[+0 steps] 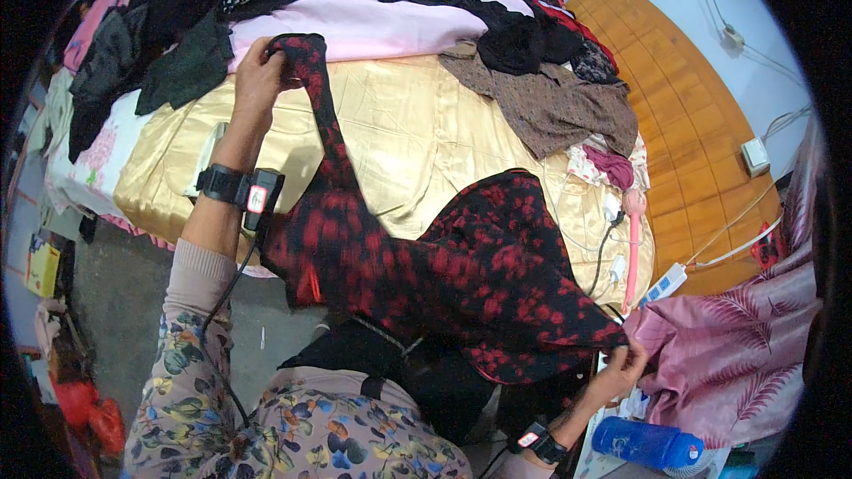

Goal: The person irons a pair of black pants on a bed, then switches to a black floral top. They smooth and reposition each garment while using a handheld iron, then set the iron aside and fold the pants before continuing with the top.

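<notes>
A black garment [497, 279] with red flowers is stretched between my two hands, across the near edge of the bed. My left hand [259, 80] is closed on the end of its long, narrow strap-like part, raised over the bed's far left area. At the lower right, my right hand [621, 371] pinches a corner of the cloth. The middle of the garment sags in front of my body, and part of it rests on the bed. A small red-orange loop hangs from its lower left edge. Its exact kind I cannot tell.
A gold sheet [390, 124] covers the bed. Dark clothes [182, 62] pile at the far left, and a brown patterned shirt [559, 102] lies near the wooden headboard [683, 151]. A pink wand-like thing [633, 248], cables and a blue bottle [643, 443] are on the right.
</notes>
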A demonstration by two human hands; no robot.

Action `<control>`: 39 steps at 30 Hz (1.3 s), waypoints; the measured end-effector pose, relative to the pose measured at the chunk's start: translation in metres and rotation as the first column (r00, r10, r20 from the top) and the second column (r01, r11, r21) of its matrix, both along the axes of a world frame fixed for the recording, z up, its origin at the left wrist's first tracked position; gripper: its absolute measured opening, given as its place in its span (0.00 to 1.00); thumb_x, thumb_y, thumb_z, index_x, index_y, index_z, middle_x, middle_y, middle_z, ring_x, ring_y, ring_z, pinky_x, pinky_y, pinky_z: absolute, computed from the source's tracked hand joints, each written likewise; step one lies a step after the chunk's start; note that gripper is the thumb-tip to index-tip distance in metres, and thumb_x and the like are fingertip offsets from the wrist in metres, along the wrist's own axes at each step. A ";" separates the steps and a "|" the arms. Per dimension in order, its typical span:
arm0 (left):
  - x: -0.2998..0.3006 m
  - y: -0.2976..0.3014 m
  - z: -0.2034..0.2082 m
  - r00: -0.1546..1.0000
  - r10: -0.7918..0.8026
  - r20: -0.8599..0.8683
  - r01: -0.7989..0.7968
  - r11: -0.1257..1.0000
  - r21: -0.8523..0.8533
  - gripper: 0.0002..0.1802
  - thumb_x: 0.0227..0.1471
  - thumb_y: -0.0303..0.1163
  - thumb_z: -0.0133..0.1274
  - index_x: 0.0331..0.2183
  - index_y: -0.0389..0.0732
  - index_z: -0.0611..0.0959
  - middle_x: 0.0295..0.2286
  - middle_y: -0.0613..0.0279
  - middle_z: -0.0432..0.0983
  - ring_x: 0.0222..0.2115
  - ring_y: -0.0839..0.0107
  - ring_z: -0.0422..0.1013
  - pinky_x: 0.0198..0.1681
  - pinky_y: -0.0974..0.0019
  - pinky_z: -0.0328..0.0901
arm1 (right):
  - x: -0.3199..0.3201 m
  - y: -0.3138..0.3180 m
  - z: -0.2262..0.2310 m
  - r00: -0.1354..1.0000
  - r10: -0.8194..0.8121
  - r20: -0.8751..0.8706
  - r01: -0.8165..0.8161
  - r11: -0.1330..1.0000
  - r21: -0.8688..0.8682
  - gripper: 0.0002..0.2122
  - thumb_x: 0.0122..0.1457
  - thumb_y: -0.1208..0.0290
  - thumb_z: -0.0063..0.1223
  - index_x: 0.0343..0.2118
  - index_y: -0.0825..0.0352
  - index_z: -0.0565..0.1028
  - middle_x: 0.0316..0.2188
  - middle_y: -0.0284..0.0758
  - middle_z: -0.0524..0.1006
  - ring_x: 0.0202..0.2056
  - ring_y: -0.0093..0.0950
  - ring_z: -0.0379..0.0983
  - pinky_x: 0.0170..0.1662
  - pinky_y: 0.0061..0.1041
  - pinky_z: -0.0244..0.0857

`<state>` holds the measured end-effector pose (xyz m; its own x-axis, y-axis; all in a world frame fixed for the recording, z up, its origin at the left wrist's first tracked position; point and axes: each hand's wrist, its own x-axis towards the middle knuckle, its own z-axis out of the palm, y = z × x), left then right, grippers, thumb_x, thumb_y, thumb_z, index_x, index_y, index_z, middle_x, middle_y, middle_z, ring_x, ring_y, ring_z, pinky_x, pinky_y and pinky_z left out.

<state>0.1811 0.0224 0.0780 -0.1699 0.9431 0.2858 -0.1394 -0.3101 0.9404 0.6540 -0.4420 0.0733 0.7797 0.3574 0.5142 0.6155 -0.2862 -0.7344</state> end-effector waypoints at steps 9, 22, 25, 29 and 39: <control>0.027 -0.116 -0.046 0.523 -0.253 -0.814 0.424 0.906 -0.009 0.28 0.50 0.23 0.63 0.55 0.42 0.80 0.48 0.50 0.78 0.49 0.53 0.75 0.53 0.57 0.70 | -0.075 0.033 -0.025 0.956 0.214 0.203 -0.164 0.957 -0.238 0.16 0.59 0.78 0.60 0.51 0.69 0.77 0.49 0.41 0.77 0.50 0.36 0.75 0.51 0.31 0.70; 0.031 -0.221 -0.049 0.197 -0.434 -0.879 0.646 0.732 -0.216 0.24 0.52 0.34 0.66 0.51 0.44 0.82 0.39 0.51 0.77 0.36 0.49 0.78 0.39 0.52 0.73 | -0.128 0.064 -0.048 0.897 0.375 -0.235 -0.442 0.756 -0.482 0.23 0.58 0.65 0.66 0.55 0.67 0.76 0.46 0.42 0.78 0.43 0.37 0.79 0.48 0.33 0.72; 0.026 -0.224 -0.053 0.148 -0.441 -0.885 0.606 0.747 -0.271 0.22 0.53 0.35 0.65 0.50 0.45 0.82 0.37 0.52 0.77 0.36 0.49 0.78 0.39 0.52 0.73 | -0.100 0.057 -0.051 0.936 0.312 -0.162 -0.352 0.842 -0.410 0.21 0.59 0.67 0.66 0.53 0.68 0.77 0.44 0.41 0.79 0.41 0.33 0.79 0.47 0.32 0.72; 0.007 -0.215 -0.057 0.319 -0.274 -0.907 0.493 0.866 -0.089 0.18 0.54 0.31 0.63 0.47 0.44 0.82 0.37 0.53 0.78 0.36 0.50 0.78 0.39 0.51 0.72 | -0.075 0.052 -0.043 0.954 0.210 -0.215 -0.273 0.906 -0.324 0.19 0.59 0.71 0.65 0.53 0.68 0.78 0.43 0.39 0.80 0.39 0.27 0.77 0.43 0.30 0.72; -0.018 -0.192 -0.075 0.220 -0.133 -0.966 0.101 0.989 -0.113 0.36 0.54 0.36 0.65 0.62 0.50 0.72 0.36 0.46 0.78 0.37 0.45 0.77 0.41 0.49 0.71 | -0.082 0.143 -0.033 0.895 0.391 0.216 -0.265 0.854 -0.447 0.27 0.59 0.67 0.65 0.61 0.66 0.70 0.56 0.45 0.74 0.58 0.46 0.70 0.59 0.40 0.66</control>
<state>0.1629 -0.1694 0.0027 0.3350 0.9340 0.1240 0.8505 -0.3564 0.3868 0.5715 -0.2992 0.0400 0.4185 0.7861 0.4548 0.8902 -0.2556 -0.3772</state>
